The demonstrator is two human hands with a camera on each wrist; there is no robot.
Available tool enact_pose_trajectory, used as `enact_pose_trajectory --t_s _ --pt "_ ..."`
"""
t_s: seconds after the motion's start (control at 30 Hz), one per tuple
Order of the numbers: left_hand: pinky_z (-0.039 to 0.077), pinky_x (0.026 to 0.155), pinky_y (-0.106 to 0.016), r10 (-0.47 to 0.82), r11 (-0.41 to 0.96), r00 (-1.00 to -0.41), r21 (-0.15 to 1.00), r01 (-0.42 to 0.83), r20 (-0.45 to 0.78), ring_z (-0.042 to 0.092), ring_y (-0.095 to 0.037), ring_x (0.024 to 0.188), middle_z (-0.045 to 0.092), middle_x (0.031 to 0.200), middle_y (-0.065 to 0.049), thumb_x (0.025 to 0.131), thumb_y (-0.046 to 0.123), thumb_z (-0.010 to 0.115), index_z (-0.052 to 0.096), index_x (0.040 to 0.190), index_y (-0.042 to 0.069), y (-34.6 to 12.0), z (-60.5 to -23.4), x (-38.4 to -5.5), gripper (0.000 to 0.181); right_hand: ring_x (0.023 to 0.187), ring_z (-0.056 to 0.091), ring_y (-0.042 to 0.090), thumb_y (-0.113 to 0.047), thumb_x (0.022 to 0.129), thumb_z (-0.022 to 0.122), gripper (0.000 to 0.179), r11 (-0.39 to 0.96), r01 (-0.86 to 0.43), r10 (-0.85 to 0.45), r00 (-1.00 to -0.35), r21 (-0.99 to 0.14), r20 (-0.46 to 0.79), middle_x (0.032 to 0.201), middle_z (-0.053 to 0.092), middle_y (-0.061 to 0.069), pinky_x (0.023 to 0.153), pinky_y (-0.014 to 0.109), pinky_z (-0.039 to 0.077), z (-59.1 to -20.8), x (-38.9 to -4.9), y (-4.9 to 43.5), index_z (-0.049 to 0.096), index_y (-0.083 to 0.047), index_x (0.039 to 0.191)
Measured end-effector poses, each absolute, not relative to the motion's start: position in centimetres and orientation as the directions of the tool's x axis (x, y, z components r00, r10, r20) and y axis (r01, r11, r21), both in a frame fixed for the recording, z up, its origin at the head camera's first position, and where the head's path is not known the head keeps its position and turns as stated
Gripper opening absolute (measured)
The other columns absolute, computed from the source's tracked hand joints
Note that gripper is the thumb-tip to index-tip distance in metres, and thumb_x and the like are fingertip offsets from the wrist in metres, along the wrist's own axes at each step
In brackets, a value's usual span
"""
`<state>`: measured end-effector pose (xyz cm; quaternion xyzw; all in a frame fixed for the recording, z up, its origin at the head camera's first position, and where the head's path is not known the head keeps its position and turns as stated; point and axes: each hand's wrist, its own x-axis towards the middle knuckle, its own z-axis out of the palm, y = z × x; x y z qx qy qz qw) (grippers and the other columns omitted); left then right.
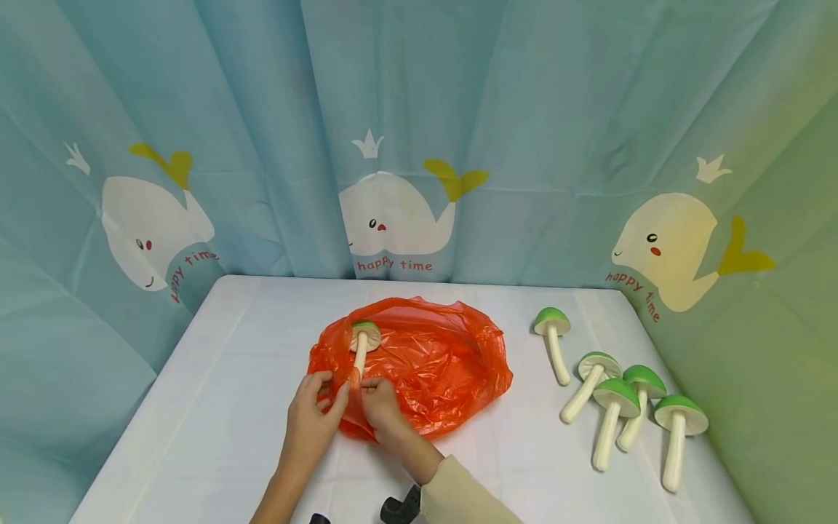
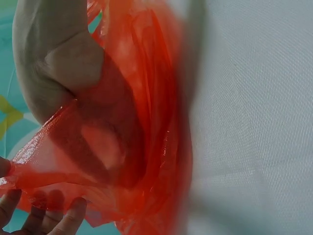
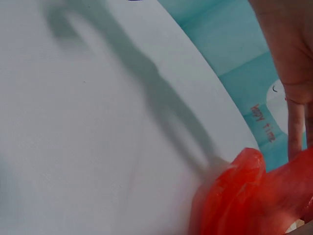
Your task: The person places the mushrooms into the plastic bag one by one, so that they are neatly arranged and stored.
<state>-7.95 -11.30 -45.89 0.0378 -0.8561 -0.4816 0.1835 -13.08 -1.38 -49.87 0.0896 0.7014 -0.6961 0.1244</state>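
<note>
A crumpled red plastic bag lies on the white table with its mouth open upward. Inside its left side is a toy mushroom with a green cap and pale stem; red film covers the stem's lower end. My left hand pinches the bag's near-left edge, and in the left wrist view the film runs between thumb and fingers. Close beside it, my right hand grips the bag's front rim with curled fingers, near the stem's foot. Film partly hides the fingertips in the left wrist view.
Several more green-capped mushrooms lie at the table's right, one apart from a loose cluster. A black object is at the right wrist by the front. A blue whale-print curtain hangs behind the white table.
</note>
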Motion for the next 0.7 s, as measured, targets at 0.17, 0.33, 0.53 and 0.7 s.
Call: enact_pose_trajectory --t_s 0.17,0.33,0.53,0.7 --pt "0.054 0.076 -0.041 -0.244 0.534 -0.93 0.838 0.107 0.274 0.058 -0.027 0.096 0.056 0.101 -0.012 0.087 0.008 0.067 0.058 0.105 -0.003 -11.34 -45.82 -7.89 0.023 0.067 0.05 0.013 0.006 0.085 0.059 0.008 0.031 0.258 -0.011 -0.966 -0.966 -0.258 0.075 0.053 0.007 0.059 0.023 0.047 -50.03 -12.66 -1.84 0.053 0.007 0.09" --pt "0.055 0.075 -0.04 -0.237 0.532 -0.931 0.839 0.116 0.279 0.058 -0.026 0.094 0.056 0.099 -0.012 0.085 0.007 0.068 0.058 0.104 -0.003 -11.28 -46.03 -7.88 0.023 0.067 0.049 0.013 0.005 0.084 0.061 0.009 0.102 0.252 0.004 -0.967 -0.962 -0.253 0.073 0.052 0.005 0.059 0.024 0.047 -50.12 -12.39 -1.76 0.054 0.004 0.09" --pt "0.055 0.073 -0.04 -0.244 0.526 -0.919 0.838 0.143 0.309 0.059 -0.026 0.093 0.056 0.098 -0.011 0.084 0.005 0.068 0.059 0.102 -0.004 -11.39 -46.23 -7.76 0.022 0.066 0.05 0.013 0.004 0.084 0.061 0.008 0.212 0.254 -0.006 -0.965 -0.944 -0.262 0.072 0.053 0.003 0.059 0.025 0.047 -50.14 -12.32 -1.3 0.06 0.003 0.091" --pt "0.055 0.074 -0.041 -0.242 0.521 -0.926 0.844 0.127 0.29 0.059 -0.027 0.094 0.056 0.099 -0.012 0.085 0.005 0.067 0.058 0.103 -0.004 -11.57 -46.2 -7.68 0.022 0.065 0.05 0.011 0.0 0.083 0.064 0.01 0.248 0.238 -0.055 -0.964 -0.939 -0.259 0.071 0.055 0.002 0.058 0.023 0.047 -50.05 -12.51 -1.04 0.064 0.004 0.092"
